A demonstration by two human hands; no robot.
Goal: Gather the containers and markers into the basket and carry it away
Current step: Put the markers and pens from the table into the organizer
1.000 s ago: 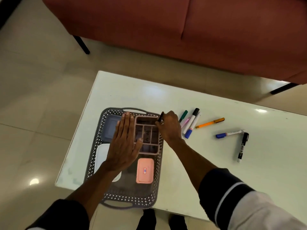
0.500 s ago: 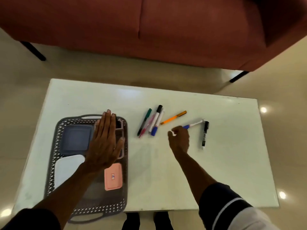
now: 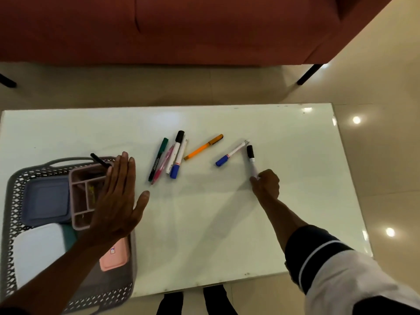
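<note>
A grey lattice basket sits at the table's left end. It holds a blue-lidded container, a white one, a pink one and a mauve divided organiser with a black marker leaning in it. My left hand lies flat and open over the organiser's right side. My right hand pinches the lower end of a black-capped white marker. A blue-capped marker, an orange pen and a cluster of several markers lie on the table.
The white glossy table stands on a beige tiled floor. A red-brown sofa with dark legs runs along the far side. My feet show below the table's near edge.
My right hand has moved right, from the blue-capped marker to the black-capped marker, and closed on its end. My left hand stays over the organiser. The view shifted right.
</note>
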